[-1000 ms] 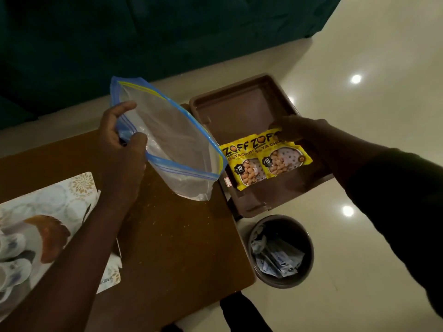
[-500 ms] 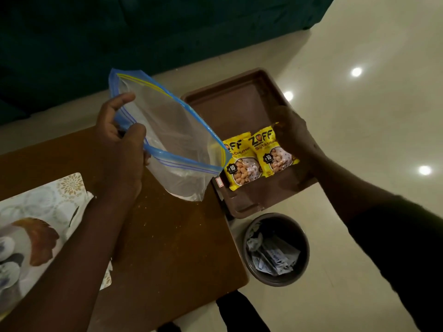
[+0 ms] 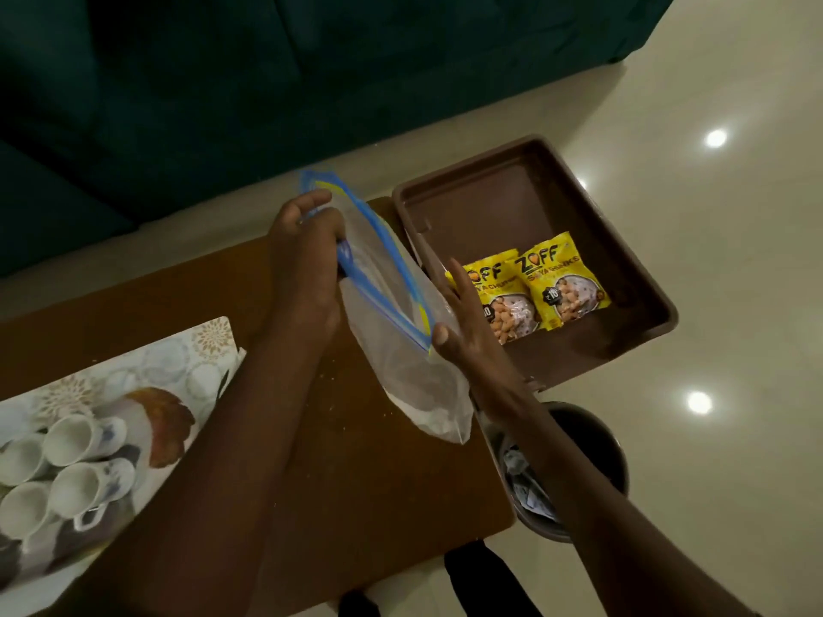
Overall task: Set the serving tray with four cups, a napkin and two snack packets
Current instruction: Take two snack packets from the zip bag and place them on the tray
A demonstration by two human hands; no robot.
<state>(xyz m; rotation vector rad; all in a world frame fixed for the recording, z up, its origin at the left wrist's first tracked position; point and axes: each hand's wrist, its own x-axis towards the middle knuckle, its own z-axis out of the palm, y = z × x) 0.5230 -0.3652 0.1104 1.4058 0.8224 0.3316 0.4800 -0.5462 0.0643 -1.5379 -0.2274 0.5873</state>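
Note:
A brown serving tray (image 3: 512,189) rests at the table's right end, partly overhanging it. Two yellow snack packets (image 3: 559,282) lie side by side in its near half. My left hand (image 3: 307,264) grips the blue zip edge of a clear plastic bag (image 3: 401,345) held above the table. My right hand (image 3: 463,322) is flat against the bag's right side, fingers spread, in front of the left packet. Several white cups (image 3: 67,465) lie on their sides on a patterned mat (image 3: 178,362) at the lower left. I see no napkin.
The wooden table (image 3: 378,478) ends just right of the bag. A dark waste bin (image 3: 596,443) with crumpled paper stands on the pale floor below the tray. A dark green sofa (image 3: 222,91) fills the back.
My right hand let go of the snack packets, which now lie in the tray, and came left to the bag. The bag's mouth has narrowed. The view shifted and shows the cups.

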